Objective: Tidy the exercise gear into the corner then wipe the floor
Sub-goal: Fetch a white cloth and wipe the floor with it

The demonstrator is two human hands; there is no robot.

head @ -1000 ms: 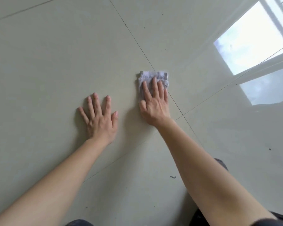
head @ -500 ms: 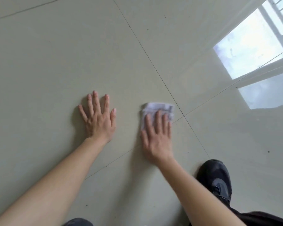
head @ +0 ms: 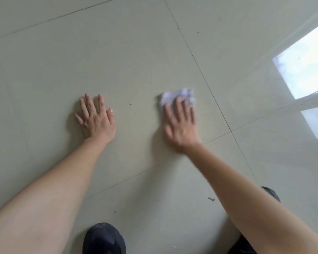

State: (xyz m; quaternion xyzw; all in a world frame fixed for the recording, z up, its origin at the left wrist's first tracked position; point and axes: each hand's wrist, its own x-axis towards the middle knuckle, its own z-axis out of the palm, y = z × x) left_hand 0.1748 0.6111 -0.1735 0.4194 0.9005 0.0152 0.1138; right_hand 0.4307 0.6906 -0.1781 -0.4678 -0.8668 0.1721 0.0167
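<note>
Pale glossy floor tiles [head: 136,52] fill the view, and wiping is the step in hand: the right hand [head: 182,125], fingers straight and flat, presses a crumpled white cloth [head: 174,95] down, left of and beyond the tile-joint crossing [head: 231,132], while the left hand [head: 95,120] lies spread and empty, farther left of it. Next, I judge, comes a firm stroke back toward that crossing. Half a second ago the cloth lay nearer the crossing; the left hand has stayed put.

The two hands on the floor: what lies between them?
Only bare floor tile, apart from one tiny dark speck, separates the left hand from the right hand, which presses a cloth. The head view shows it.
</note>
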